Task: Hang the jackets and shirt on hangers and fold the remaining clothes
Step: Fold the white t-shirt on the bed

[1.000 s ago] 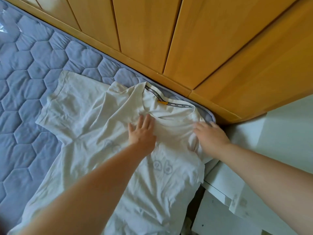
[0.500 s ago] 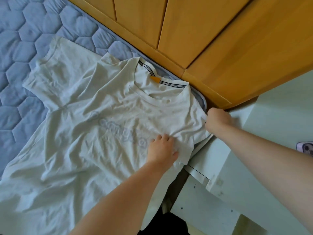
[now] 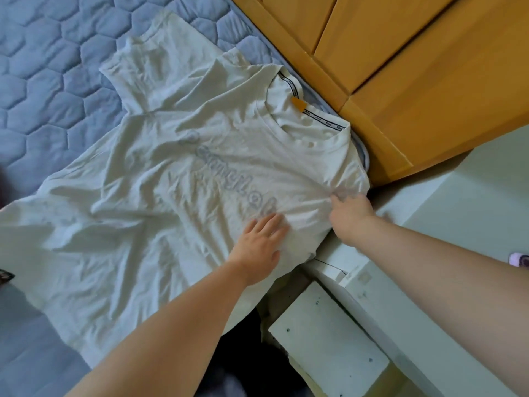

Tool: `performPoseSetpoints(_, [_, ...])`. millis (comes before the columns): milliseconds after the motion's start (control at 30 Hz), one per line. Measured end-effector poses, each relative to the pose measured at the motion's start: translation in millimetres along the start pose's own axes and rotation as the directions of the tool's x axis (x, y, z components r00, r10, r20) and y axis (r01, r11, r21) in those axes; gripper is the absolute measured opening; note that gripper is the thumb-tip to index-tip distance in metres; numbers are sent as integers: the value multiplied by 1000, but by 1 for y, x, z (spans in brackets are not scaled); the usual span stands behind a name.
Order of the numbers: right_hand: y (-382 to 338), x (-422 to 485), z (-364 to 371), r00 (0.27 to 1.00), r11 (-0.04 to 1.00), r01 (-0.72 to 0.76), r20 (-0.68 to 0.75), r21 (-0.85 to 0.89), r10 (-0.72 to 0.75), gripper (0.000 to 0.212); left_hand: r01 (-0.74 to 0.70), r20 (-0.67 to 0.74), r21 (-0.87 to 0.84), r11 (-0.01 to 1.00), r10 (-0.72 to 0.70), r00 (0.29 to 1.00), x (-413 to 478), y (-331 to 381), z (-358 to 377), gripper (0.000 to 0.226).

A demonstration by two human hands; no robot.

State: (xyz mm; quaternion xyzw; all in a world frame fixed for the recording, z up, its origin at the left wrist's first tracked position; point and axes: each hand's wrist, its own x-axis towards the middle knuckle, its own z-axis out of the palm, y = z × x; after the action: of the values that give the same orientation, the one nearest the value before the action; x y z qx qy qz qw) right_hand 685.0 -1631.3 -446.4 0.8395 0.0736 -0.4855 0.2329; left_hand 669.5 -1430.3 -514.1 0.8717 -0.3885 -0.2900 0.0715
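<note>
A cream T-shirt (image 3: 160, 179) with pale blue lettering lies spread face up on the blue quilted mattress (image 3: 43, 90), its collar toward the wooden cabinets. My left hand (image 3: 259, 245) lies flat on the shirt's chest, fingers straight, below the lettering. My right hand (image 3: 350, 216) grips the fabric at the shirt's right sleeve edge, where the cloth bunches into creases at the mattress corner. The far sleeve lies flat toward the top left.
Orange wooden cabinet doors (image 3: 386, 53) run along the mattress's far edge. A white piece of furniture (image 3: 429, 224) stands at the right, close to the mattress corner. A pink object (image 3: 519, 259) sits at its right edge. Something dark (image 3: 246, 353) lies below the shirt's hem.
My left hand slid down from the collar to the lower chest and flattened. My right hand moved from the shoulder to the sleeve edge and took hold of the fabric. The shirt lies smoother.
</note>
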Motion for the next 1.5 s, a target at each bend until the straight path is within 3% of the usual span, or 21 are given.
performPoseSetpoints(100, [-40, -7, -27, 931, 980, 89, -366, 179, -17, 28, 211, -67, -110, 971, -219, 973, -28, -18, 4, 56])
performPoseSetpoints(167, [-73, -6, -39, 858, 928, 227, -511, 296, -47, 34, 351, -109, -189, 917, -375, 921, -51, -34, 8, 55])
performPoseSetpoints(267, [-133, -1, -53, 848, 863, 350, -515, 365, -126, 59, 483, -112, -198, 853, -509, 853, -95, -66, 23, 55])
performPoseSetpoints(367, [-197, 9, -63, 855, 771, 416, -497, 481, -151, 62, 613, -93, -222, 758, -643, 760, -148, -105, 50, 56])
performPoseSetpoints(433, [-231, 20, -61, 912, 689, 364, -391, 627, -126, 67, 700, -44, -211, 682, -722, 690, -184, -131, 70, 56])
performPoseSetpoints(500, [-255, 33, -51, 955, 691, 279, -271, 667, -125, 81, 748, 1, -146, 647, -756, 654, -214, -156, 87, 60])
performPoseSetpoints(633, [-285, 48, -39, 949, 796, 188, -315, 576, 4, 94, 718, -63, -131, 684, -728, 683, -241, -186, 109, 63])
performPoseSetpoints(733, [-303, 54, -38, 920, 818, 134, -378, 559, 107, 93, 699, -182, -128, 704, -709, 681, -241, -194, 130, 64])
performPoseSetpoints(1000, [-312, 63, -40, 881, 837, 75, -429, 542, 199, 94, 635, -438, -164, 755, -633, 639, -236, -209, 152, 65])
performPoseSetpoints(1100, [-319, 61, -41, 835, 858, 21, -482, 513, 267, 87, 621, -466, -183, 762, -623, 628, -234, -208, 152, 61])
performPoseSetpoints(1200, [-343, 48, -30, 748, 875, -27, -570, 484, 339, 68, 605, -435, -141, 784, -598, 673, -236, -207, 152, 60])
performPoseSetpoints(1267, [-360, 34, -16, 710, 891, 37, -640, 452, 294, 57, 549, -401, -118, 827, -545, 736, -246, -200, 155, 57])
performPoseSetpoints(1367, [-374, 8, 15, 709, 888, 179, -681, 424, 182, 53, 406, -364, -125, 905, -423, 830, -269, -176, 171, 54])
performPoseSetpoints(1500, [-386, -19, 43, 662, 842, 334, -741, 424, 111, 47, 259, -401, -144, 955, -296, 867, -302, -145, 185, 59])
